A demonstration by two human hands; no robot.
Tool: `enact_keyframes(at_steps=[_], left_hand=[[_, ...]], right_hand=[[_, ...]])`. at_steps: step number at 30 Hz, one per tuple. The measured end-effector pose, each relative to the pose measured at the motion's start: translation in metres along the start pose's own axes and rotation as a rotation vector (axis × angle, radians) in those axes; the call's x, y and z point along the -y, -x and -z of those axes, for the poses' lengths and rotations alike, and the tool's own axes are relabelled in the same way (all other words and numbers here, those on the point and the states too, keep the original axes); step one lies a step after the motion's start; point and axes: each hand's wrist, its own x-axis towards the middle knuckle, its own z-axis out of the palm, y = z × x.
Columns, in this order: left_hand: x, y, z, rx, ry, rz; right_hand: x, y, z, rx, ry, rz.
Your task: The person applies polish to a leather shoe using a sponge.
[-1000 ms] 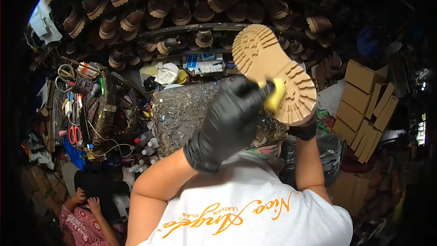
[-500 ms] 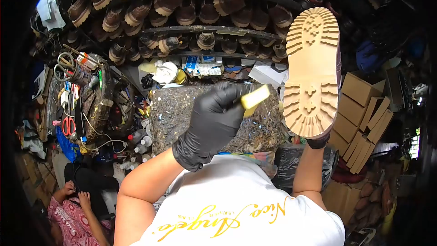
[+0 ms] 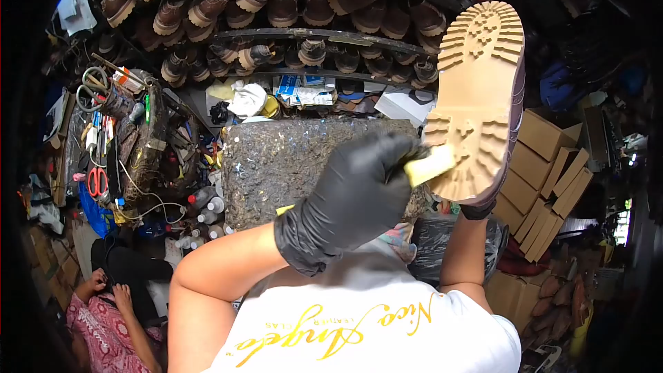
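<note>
My left hand, in a black glove, is closed around a small pale yellow sponge-like block. The block's end overlaps the heel of a tan lugged sole. That sole belongs to a dark brown shoe, held up on the right with its tread facing me. My right hand, also gloved in black, supports the shoe from behind its heel. Most of that hand is hidden by the shoe. Below my left hand lies a dark, rough-crusted work block.
Racks of brown shoes span the back. On the left stand a tool holder with red-handled scissors and several bottles. Cardboard boxes are stacked at right. Another person sits at lower left.
My left hand has moved right and toward me, bringing the yellow block over the shoe's heel. The shoe has shifted slightly and turned to show more of its side.
</note>
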Motion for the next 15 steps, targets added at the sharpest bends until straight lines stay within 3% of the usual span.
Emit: enact_keyframes(at_steps=[1,2,3,5,6,7,9,11,12,13,15], left_hand=[[0.007,0.010,0.000,0.109,-0.116,0.101],[0.010,0.014,0.012,0.216,-0.242,0.079],[0.011,0.014,0.018,0.220,-0.242,0.078],[0.004,0.006,0.028,0.023,0.254,0.559],[0.003,-0.001,0.032,-0.033,0.378,0.412],[-0.009,-0.007,0.026,-0.160,0.586,0.403],[-0.018,-0.010,0.019,-0.163,0.732,0.390],[-0.013,0.007,0.020,0.039,0.577,0.692],[-0.007,0.022,0.007,0.025,0.500,0.543],[-0.007,0.025,0.014,0.126,0.414,0.533],[-0.005,0.024,0.022,-0.053,0.460,0.549]], right_hand=[[0.001,-0.003,0.001,-0.020,-0.198,-0.112],[0.001,-0.006,0.002,-0.043,-0.397,-0.223],[-0.003,-0.007,0.005,-0.047,-0.398,-0.223],[-0.008,-0.003,0.006,0.019,-0.437,-0.224],[-0.005,-0.001,0.002,0.085,-0.437,-0.113],[-0.007,-0.002,0.001,0.090,-0.438,-0.116],[-0.012,-0.007,-0.001,0.058,-0.726,-0.164],[-0.005,-0.011,-0.003,0.009,-0.642,-0.132],[0.000,-0.014,-0.003,-0.042,-0.560,-0.098],[0.002,-0.016,-0.003,-0.093,-0.479,-0.062],[0.002,-0.015,-0.001,-0.086,-0.496,-0.077]])
